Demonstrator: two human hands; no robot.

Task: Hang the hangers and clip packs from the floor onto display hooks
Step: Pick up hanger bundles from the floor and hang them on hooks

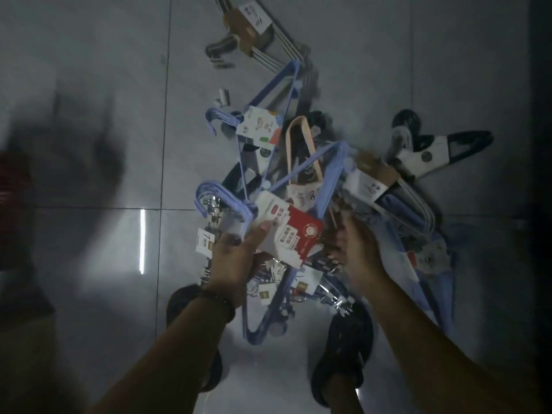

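A heap of bundled hangers and clip packs lies on the grey tiled floor (89,144). My left hand (236,258) grips a bundle of blue hangers (301,168) by its white and red label (286,231), lifted a little over the heap. My right hand (358,249) reaches into the heap just right of that label, fingers curled down among metal clips (331,264); whether it holds anything is hidden. A second blue bundle (268,94) lies behind. A peach hanger (301,141) sits in the middle. A black and white bundle (433,150) lies at the right.
A brown-labelled striped hanger bundle (254,28) lies at the far end of the heap, a loose small clip (224,95) beside it. My dark shoes (346,348) stand at the near edge. A red-dark object (12,189) sits at the left edge. A dark wall or fixture (540,115) borders the right.
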